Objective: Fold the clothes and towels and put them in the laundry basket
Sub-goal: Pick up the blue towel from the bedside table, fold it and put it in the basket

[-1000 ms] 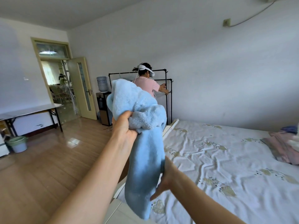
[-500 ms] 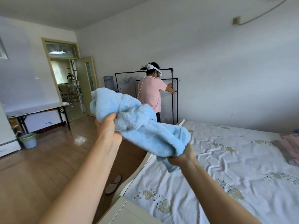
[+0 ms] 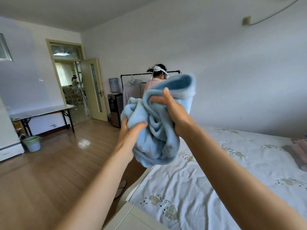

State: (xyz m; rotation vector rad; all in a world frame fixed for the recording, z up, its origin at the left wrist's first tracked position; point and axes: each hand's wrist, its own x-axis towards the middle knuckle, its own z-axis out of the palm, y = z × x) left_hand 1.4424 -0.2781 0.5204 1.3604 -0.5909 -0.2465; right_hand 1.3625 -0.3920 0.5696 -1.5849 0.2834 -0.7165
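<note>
A light blue fluffy towel [image 3: 156,130] hangs bunched in the air over the near corner of the bed. My left hand [image 3: 129,131] grips its lower left folds. Higher up, my right hand [image 3: 174,112] pinches the towel's upper edge, and that edge curls over above my fingers. Pink and grey clothes [image 3: 297,151] lie in a heap on the bed at the far right. No laundry basket is in view.
The bed [image 3: 224,180] with a white patterned sheet fills the lower right. A person in pink stands at a black clothes rack [image 3: 132,85] by the far wall. A folding table [image 3: 41,112], a green bin [image 3: 32,143], a water dispenser [image 3: 114,100] and slippers [image 3: 121,186] stand on the wooden floor.
My right hand has risen from below the towel to above my left hand, lifting the towel's edge. My left hand has dropped lower. The view has turned left.
</note>
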